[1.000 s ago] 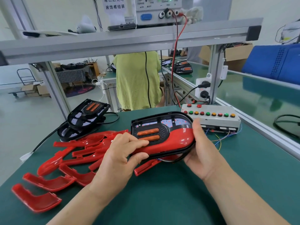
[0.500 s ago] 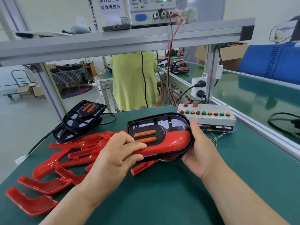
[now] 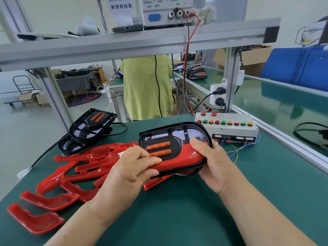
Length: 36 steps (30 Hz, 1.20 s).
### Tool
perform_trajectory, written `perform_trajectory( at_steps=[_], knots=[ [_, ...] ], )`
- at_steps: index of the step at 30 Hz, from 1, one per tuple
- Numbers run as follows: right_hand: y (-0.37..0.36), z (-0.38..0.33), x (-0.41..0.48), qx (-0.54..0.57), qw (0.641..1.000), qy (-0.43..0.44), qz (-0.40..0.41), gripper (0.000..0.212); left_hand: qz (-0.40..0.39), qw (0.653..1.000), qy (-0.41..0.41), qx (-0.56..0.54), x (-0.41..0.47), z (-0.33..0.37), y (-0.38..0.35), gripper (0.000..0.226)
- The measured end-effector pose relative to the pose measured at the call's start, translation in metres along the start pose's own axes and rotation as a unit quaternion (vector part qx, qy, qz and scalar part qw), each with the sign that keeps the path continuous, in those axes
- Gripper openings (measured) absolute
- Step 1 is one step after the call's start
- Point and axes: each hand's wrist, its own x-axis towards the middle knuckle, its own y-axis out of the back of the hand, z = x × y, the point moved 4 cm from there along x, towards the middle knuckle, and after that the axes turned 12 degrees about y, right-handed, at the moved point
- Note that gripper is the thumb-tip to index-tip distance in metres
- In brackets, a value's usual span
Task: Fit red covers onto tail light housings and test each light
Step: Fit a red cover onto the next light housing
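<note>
Gripping tail light housing (image 3: 174, 139) with both hands above the counter (image 3: 177, 219): left hand (image 3: 131, 167) pinches red cover (image 3: 177, 157), right hand (image 3: 211, 160) wraps rounded end. Spare covers (image 3: 71, 167) left.

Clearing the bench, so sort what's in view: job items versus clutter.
Job: left hand and right hand gripping the tail light housing with its red cover; loose red covers; stacked bare housings; button test box.
Lying about: phone; blue crate; cardboard box.

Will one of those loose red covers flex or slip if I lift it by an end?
Likely light and somewhat bendy: the nearest red cover is a thin, open shell. Its glossy surface looks slippery, so it may slide from a loose pinch.
</note>
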Motion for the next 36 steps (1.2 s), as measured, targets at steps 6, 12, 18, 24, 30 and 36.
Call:
perform_trajectory(
  at_steps=[6,12,18,24,30,36],
  knots=[
    [0.003,0.002,0.001,-0.017,1.0,0.016,0.02,0.052,0.012,1.0,0.015,-0.004,0.0,-0.004,-0.005,0.027],
    [0.005,0.0,0.003,-0.006,0.999,0.024,0.035,0.054,0.025,0.981,0.153,-0.119,0.004,-0.018,-0.002,0.048],
    [0.007,-0.004,0.005,0.043,0.997,0.022,0.052,0.049,-0.113,0.871,0.375,-0.297,0.004,-0.039,-0.012,0.063],
    [0.007,0.0,0.005,0.024,0.998,0.02,0.054,0.056,-0.186,0.767,0.397,-0.468,0.003,-0.034,-0.025,0.053],
    [0.004,0.004,0.004,0.019,0.998,0.017,0.053,0.057,-0.174,0.754,0.406,-0.486,0.001,-0.035,-0.026,0.047],
    [0.004,0.004,0.003,0.023,0.998,0.023,0.052,0.056,-0.155,0.772,0.393,-0.475,0.001,-0.034,-0.026,0.05]
  ],
)
